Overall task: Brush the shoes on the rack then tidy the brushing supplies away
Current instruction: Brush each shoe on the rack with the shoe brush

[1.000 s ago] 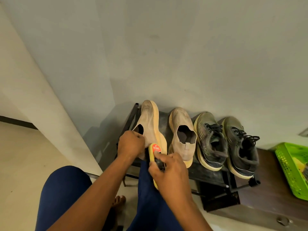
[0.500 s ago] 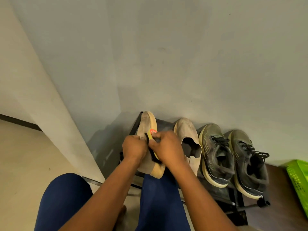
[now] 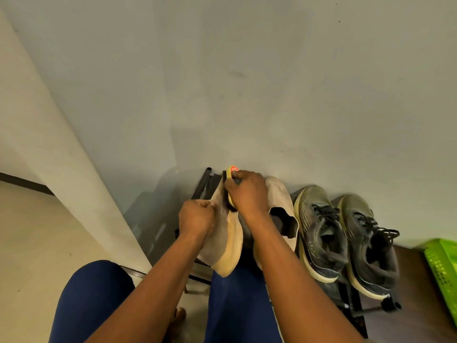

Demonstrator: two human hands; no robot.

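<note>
So the left hand [image 3: 196, 219] pinches the collar of a dusty beige slip-on [image 3: 226, 246] tipped on its side at the rack's [image 3: 356, 308] left end, toe toward the wall, heel toward the person. The right hand [image 3: 248, 194] grips a yellow brush [image 3: 231, 172], bristles on the upper.

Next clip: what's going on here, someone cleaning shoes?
Yes. A person seated at a black shoe rack is brushing a beige slip-on shoe. The left hand holds the shoe by its opening, tilted on its side, while the right hand works a yellow-handled brush against its toe end. The matching beige shoe and a pair of dark laced sneakers sit on the rack. A green basket is at the right edge.
</note>
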